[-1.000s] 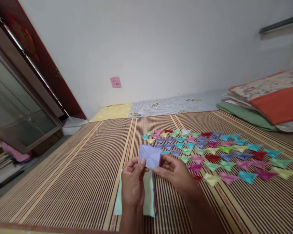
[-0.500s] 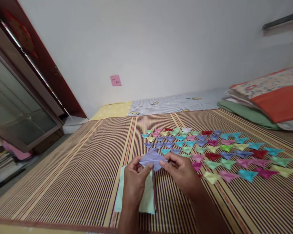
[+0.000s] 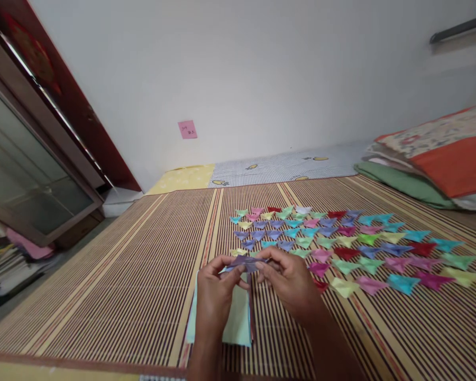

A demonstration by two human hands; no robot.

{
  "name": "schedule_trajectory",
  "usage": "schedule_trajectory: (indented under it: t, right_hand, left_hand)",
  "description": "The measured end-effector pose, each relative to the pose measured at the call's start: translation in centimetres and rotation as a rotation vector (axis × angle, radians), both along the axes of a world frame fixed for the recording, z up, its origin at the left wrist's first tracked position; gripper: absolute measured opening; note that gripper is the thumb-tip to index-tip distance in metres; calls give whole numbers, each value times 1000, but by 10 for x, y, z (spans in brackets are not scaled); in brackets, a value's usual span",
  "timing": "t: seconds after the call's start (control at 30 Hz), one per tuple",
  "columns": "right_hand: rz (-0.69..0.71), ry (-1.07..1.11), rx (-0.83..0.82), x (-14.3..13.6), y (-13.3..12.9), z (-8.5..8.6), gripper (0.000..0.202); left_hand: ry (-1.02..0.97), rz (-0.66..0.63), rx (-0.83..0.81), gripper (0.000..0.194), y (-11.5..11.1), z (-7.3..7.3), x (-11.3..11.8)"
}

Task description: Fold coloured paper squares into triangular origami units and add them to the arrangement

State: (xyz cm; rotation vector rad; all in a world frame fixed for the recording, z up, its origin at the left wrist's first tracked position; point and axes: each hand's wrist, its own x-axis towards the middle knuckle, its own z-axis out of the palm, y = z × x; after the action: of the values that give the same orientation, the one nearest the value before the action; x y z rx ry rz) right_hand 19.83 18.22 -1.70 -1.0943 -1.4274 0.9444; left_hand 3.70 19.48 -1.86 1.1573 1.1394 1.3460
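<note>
A purple piece of folded paper (image 3: 246, 262) is held up between both hands, tilted so that it looks thin and narrow. My left hand (image 3: 218, 286) pinches its left side, thumb in front. On the right side, my right hand (image 3: 287, 280) grips it between thumb and fingers. Under the left hand lies a stack of square paper sheets (image 3: 238, 323), pale green on top, partly covered by that hand. Rows of small folded paper pieces (image 3: 345, 254) in many colours spread over the mat to the right and beyond the hands.
A striped bamboo mat (image 3: 143, 286) covers the bed. Folded bedding (image 3: 448, 153) is piled at the right, against a white wall with a pink note (image 3: 188, 129) on it. At the left stand a glass-panelled door (image 3: 35, 159) and a stack of books (image 3: 8, 270).
The purple paper has tipped from showing its broad diamond face to a flatter, narrower view. Both hands keep hold of it and have shifted only slightly.
</note>
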Motion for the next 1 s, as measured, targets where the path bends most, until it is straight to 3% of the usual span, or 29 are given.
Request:
schedule_trajectory:
  t: [0.23, 0.47, 0.67, 0.87, 1.0]
  right_hand:
    - [4, 37, 59, -5, 1, -6, 10]
    - [-37, 164, 107, -8, 6, -8, 6]
    - [-31, 250, 166, -9, 8, -8, 11]
    - [-26, 285, 109, -10, 8, -9, 9]
    - [6, 334, -18, -11, 7, -9, 16]
  left_hand:
    - [-236, -23, -28, 25, 3, -3, 2]
    - [-301, -40, -34, 25, 1, -2, 3]
    - [-248, -54, 30, 19, 1, -6, 3]
    - [-121, 24, 144, 7, -1, -2, 2]
    - [7, 102, 234, 6, -4, 1, 5]
